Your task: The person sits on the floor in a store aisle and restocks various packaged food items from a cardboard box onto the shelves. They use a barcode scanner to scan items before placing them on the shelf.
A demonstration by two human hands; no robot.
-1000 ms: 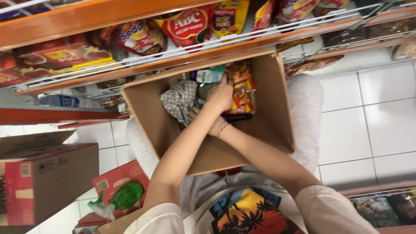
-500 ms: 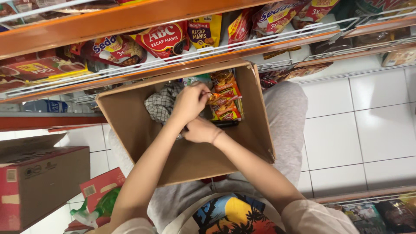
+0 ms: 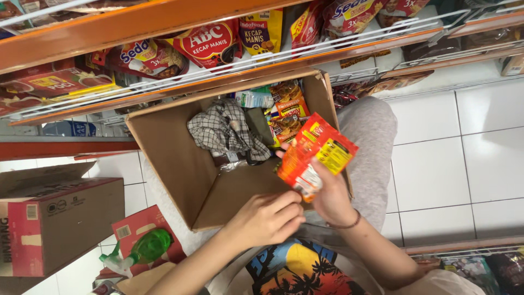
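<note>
The shelf rack (image 3: 136,24) runs across the far side, orange-edged, its tiers stocked with red and yellow sauce pouches (image 3: 210,43) behind white wire rails. The floor (image 3: 464,164) is white tile, seen at the right and lower left.

An open cardboard box (image 3: 180,158) rests on the person's lap, against grey trousers (image 3: 371,125). Inside, at the far end, lie a checked cloth (image 3: 226,128), a small white and green carton (image 3: 254,98) and a stack of orange snack packets (image 3: 289,101). At the left stands a second, red-printed cardboard carton (image 3: 54,218); near it, on a flattened red box, lies a green spray bottle (image 3: 147,248).

The right hand (image 3: 327,196) holds a bundle of red and orange sachets (image 3: 316,155) above the box's near right edge — the grip is clamped on the bundle's lower end, fingers wrapped behind it. A thin bracelet sits on that wrist. The left hand (image 3: 267,218) is just beside, at the box's near rim — fingers curled loosely together, fingertips close to the bundle's lower corner; actual contact cannot be told.
</note>
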